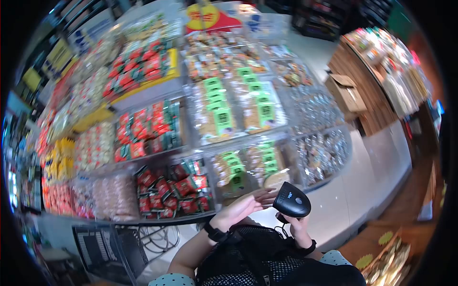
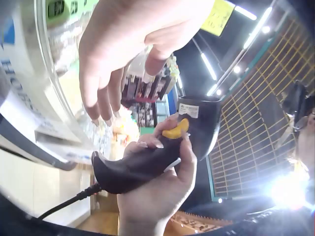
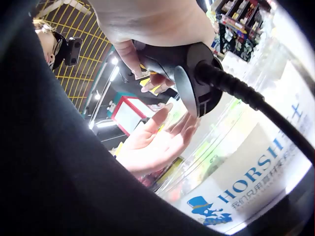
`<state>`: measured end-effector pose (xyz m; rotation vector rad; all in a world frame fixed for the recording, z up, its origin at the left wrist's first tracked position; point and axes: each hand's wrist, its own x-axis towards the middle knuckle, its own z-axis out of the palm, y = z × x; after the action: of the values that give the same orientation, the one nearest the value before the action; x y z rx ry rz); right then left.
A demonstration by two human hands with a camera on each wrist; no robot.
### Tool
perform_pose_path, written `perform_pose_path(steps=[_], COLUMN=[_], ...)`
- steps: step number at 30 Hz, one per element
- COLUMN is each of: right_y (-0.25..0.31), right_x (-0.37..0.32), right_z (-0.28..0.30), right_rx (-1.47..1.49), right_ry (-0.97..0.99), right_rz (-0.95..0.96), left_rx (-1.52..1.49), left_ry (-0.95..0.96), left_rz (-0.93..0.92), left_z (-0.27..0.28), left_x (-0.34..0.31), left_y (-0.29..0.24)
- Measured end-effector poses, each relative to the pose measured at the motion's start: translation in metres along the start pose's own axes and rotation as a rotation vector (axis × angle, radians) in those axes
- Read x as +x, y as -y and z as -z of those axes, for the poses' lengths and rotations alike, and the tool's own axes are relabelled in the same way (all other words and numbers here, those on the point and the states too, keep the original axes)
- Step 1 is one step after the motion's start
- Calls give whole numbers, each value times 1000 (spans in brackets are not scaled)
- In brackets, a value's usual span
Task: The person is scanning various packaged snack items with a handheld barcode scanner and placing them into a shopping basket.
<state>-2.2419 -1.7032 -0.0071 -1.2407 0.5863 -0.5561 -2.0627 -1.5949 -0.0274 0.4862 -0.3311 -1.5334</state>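
My right hand (image 1: 300,229) grips a black barcode scanner (image 1: 290,200) by its handle. In the left wrist view its fingers (image 2: 186,157) curl round the handle, close to the yellow trigger (image 2: 176,130). A black cable (image 3: 256,101) runs out of the handle's end. Beside the scanner head, my left hand (image 1: 242,207) is held out with fingers extended and nothing in it. The right wrist view shows that left palm (image 3: 152,150) turned up. Just beyond both hands lie bins of packaged snacks with green labels (image 1: 269,159).
A tiered display holds red and green packets (image 1: 171,190), clear-wrapped pieces (image 1: 322,152) and yellow bags (image 1: 64,157). Its curved front panel (image 3: 266,172) carries printed lettering. To the right, a cardboard box (image 1: 346,93) stands by a wooden counter (image 1: 365,86). A dark chair (image 1: 107,250) is at lower left.
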Motion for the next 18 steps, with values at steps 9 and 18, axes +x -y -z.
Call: perform_pose_path(steps=[9,18], right_y=[-3,-39], right_x=[-4,-58], right_z=[-144,-261], right_rx=[64,-67], right_ry=[430,745], right_rz=[-48,-179], left_rx=[33,378], left_ry=[-667,-1662], left_rz=[-455,-1041], left_z=[-8,-45], left_x=[-241,-452], left_y=[-7,31])
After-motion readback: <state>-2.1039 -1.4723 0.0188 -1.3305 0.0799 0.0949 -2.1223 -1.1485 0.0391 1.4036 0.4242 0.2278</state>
